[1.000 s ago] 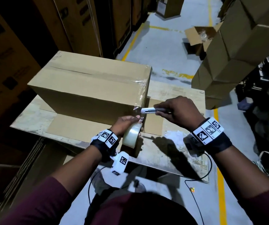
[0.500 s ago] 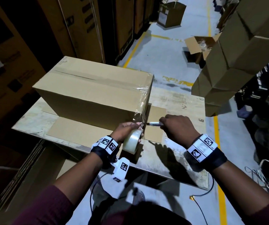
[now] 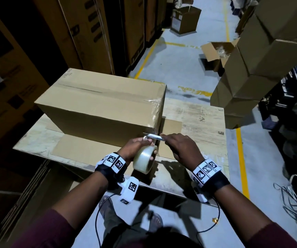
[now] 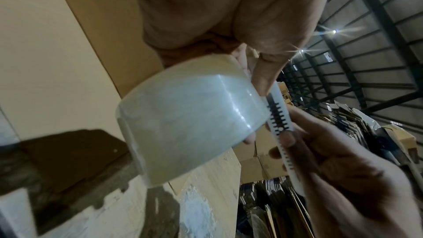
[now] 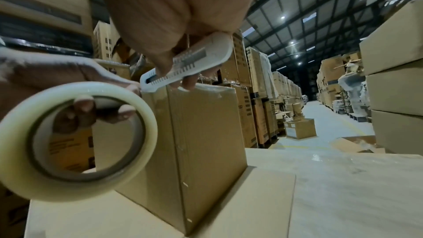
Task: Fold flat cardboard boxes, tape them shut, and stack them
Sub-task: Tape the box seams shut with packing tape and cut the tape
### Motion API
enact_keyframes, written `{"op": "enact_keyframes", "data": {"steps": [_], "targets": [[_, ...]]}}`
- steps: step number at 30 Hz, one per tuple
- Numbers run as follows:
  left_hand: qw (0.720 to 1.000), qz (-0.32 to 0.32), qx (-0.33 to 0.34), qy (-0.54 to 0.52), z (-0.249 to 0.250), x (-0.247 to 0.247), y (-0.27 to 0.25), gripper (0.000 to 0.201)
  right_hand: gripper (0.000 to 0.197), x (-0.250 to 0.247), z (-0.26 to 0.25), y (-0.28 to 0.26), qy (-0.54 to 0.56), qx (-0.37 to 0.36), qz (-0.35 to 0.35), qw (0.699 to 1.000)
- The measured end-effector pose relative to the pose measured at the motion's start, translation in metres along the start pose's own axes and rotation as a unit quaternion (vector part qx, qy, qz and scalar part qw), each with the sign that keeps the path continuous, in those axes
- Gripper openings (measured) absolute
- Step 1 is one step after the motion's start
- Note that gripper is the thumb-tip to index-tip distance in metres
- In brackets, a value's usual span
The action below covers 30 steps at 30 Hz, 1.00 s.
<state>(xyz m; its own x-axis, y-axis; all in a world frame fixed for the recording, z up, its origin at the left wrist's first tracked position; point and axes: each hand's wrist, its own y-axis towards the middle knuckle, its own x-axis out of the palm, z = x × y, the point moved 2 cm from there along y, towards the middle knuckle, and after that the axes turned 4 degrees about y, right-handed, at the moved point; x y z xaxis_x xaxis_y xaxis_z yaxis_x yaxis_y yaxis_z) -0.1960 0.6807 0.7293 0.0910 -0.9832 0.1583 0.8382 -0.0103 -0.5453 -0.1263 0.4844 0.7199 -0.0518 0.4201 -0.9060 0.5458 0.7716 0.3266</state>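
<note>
Box (image 3: pixel 101 106) standing on the counter (image 3: pixel 197 119), tape already down over its near right corner. Left hand (image 3: pixel 135 147) curled around the tape roll (image 3: pixel 145 161), fingers through the core, just beside that corner. Right hand (image 3: pixel 178 149) pinching a white knife (image 3: pixel 154 137), tip right at the left fingers (image 5: pixel 83 105). Risk of a cut finger if pulled too quick toward the left hand. Risk also of slicing the cardboard, or of a loose, wrinkled tape end peeling off later.

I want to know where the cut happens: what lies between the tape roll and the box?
In the head view, the white cutter in the right hand lies between tape roll and box.
</note>
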Motion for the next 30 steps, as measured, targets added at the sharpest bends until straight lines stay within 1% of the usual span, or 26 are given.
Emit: {"op": "enact_keyframes", "data": {"steps": [2, 4, 6, 8, 10, 12, 15, 16, 17, 18, 21, 22, 23, 24, 25, 26, 27, 28, 29, 30], "targets": [[1.0, -0.003, -0.006, 0.005, -0.002, -0.002, 0.002, 0.011, 0.065, 0.01, 0.007, -0.002, -0.028, 0.01, -0.019, 0.999], [0.999, -0.02, -0.023, 0.04, -0.008, -0.004, 0.006, 0.012, 0.066, 0.017, 0.013, -0.013, -0.075, 0.014, -0.058, 0.995], [0.997, -0.033, -0.042, 0.058, -0.015, -0.001, 0.006, 0.013, 0.061, 0.022, 0.025, -0.03, -0.068, 0.077, -0.094, 0.99], [0.997, -0.042, -0.056, 0.038, -0.024, 0.005, 0.008, 0.012, 0.051, 0.027, 0.043, -0.052, -0.043, 0.159, -0.116, 0.979], [0.997, -0.046, -0.061, 0.029, -0.035, 0.011, 0.014, 0.007, 0.041, 0.031, 0.06, -0.077, -0.039, 0.254, -0.141, 0.956], [0.997, -0.038, -0.06, 0.038, -0.043, 0.019, 0.021, 0.008, 0.034, 0.033, 0.08, -0.098, -0.042, 0.357, -0.149, 0.921], [0.996, -0.048, -0.055, 0.056, -0.048, 0.038, 0.028, 0.018, 0.031, 0.037, 0.109, -0.121, -0.027, 0.486, -0.099, 0.868], [0.995, -0.056, -0.051, 0.072, -0.049, 0.045, 0.031, 0.022, 0.031, 0.039, 0.117, -0.126, -0.014, 0.517, -0.075, 0.853], [0.993, -0.064, -0.046, 0.089, -0.049, 0.053, 0.034, 0.024, 0.032, 0.04, 0.124, -0.129, -0.003, 0.534, -0.056, 0.843], [0.991, -0.072, -0.041, 0.104, -0.049, 0.059, 0.036, 0.026, 0.031, 0.043, 0.13, -0.131, 0.006, 0.543, -0.057, 0.838], [0.984, -0.1, -0.024, 0.147, -0.047, 0.075, 0.041, 0.031, 0.028, 0.05, 0.14, -0.129, 0.051, 0.567, -0.112, 0.814], [0.983, -0.104, -0.022, 0.149, -0.045, 0.079, 0.042, 0.033, 0.028, 0.047, 0.138, -0.125, 0.083, 0.568, -0.099, 0.813], [0.983, -0.105, -0.02, 0.146, -0.044, 0.082, 0.044, 0.034, 0.028, 0.041, 0.134, -0.12, 0.151, 0.566, -0.055, 0.808], [0.984, -0.104, -0.018, 0.144, -0.043, 0.085, 0.046, 0.035, 0.027, 0.033, 0.126, -0.113, 0.25, 0.558, 0.006, 0.791], [0.984, -0.107, -0.014, 0.142, -0.042, 0.088, 0.047, 0.035, 0.026, 0.022, 0.114, -0.105, 0.36, 0.537, 0.054, 0.761], [0.983, -0.11, -0.013, 0.145, -0.042, 0.09, 0.05, 0.036, 0.026, 0.011, 0.101, -0.096, 0.465, 0.506, 0.064, 0.723], [0.982, -0.115, -0.011, 0.149, -0.043, 0.092, 0.053, 0.037, 0.027, 0.001, 0.088, -0.087, 0.531, 0.472, 0.039, 0.702], [0.981, -0.116, -0.012, 0.153, -0.044, 0.095, 0.054, 0.037, 0.028, -0.008, 0.077, -0.079, 0.547, 0.439, 0.002, 0.713], [0.981, -0.116, -0.013, 0.155, -0.046, 0.097, 0.056, 0.038, 0.027, -0.014, 0.07, -0.074, 0.523, 0.409, -0.026, 0.747], [0.981, -0.115, -0.014, 0.154, -0.047, 0.098, 0.058, 0.04, 0.025, -0.017, 0.067, -0.069, 0.481, 0.381, -0.04, 0.788]]}}
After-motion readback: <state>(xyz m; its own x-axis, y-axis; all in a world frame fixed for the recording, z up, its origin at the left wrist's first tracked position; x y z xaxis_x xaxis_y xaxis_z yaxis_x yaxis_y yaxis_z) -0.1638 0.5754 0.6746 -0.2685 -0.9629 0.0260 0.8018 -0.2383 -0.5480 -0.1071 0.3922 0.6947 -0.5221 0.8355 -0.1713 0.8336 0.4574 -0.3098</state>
